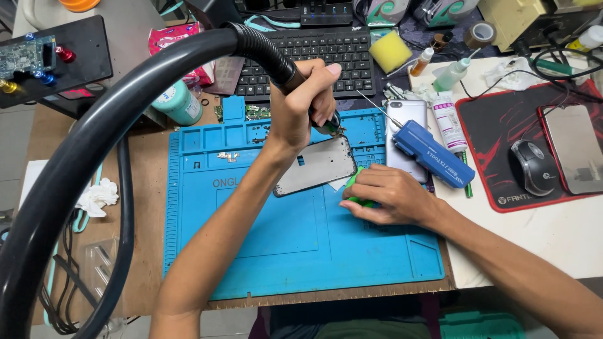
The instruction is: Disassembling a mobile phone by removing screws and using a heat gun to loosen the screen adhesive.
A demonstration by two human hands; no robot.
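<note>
My left hand [308, 100] grips the black handle of a hot-air tool whose thick black hose [94, 132] arcs up and to the left; its nozzle points down at the top right corner of a grey phone frame [314, 166]. The frame lies tilted on a blue work mat [276, 245]. My right hand [386, 194] rests on the mat just right of the frame, fingers closed on a small green tool [353, 182].
A blue tool case [433, 154] lies over a white phone [408, 116] right of the frame. Behind are a black keyboard [311, 53], yellow sponge [389, 50], small bottles and a teal bottle [179, 103]. A mouse [532, 166] sits on a red-black pad.
</note>
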